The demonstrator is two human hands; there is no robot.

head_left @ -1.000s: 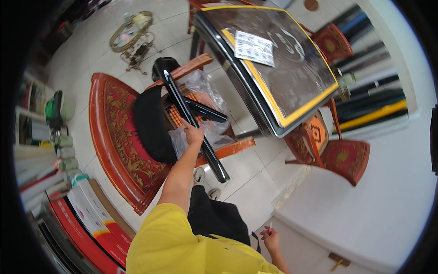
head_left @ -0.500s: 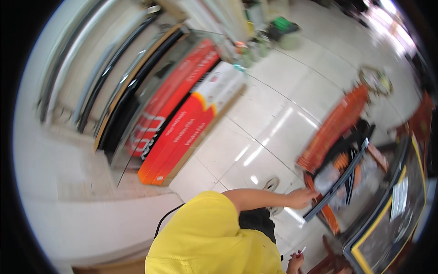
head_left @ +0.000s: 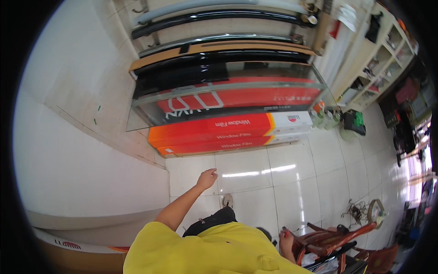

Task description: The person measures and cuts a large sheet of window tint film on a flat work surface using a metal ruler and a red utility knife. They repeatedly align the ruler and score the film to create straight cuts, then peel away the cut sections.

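My left hand [head_left: 207, 178] is held out over the tiled floor, in front of the stacked red and orange boxes [head_left: 214, 142] and apart from them. Its fingers are loosely bent and apart, with nothing visible in them. Low on the right, my right hand [head_left: 286, 244] is closed around a small red object [head_left: 286, 234], too small to make out its kind. Beside that hand stands a reddish-brown wooden chair [head_left: 326, 242].
A glass-topped case [head_left: 269, 85] stands above the boxes, below long rolls [head_left: 219, 16] on wall hooks. Bottles [head_left: 335, 119], a bin with green on it [head_left: 353, 123] and shelves [head_left: 388, 50] are on the right. A white wall [head_left: 82, 160] closes the left side.
My view has swung right to left, toward the boxes and rolls. My left hand has left the dark strip by the chair and is over the floor. The right hand keeps its small object.
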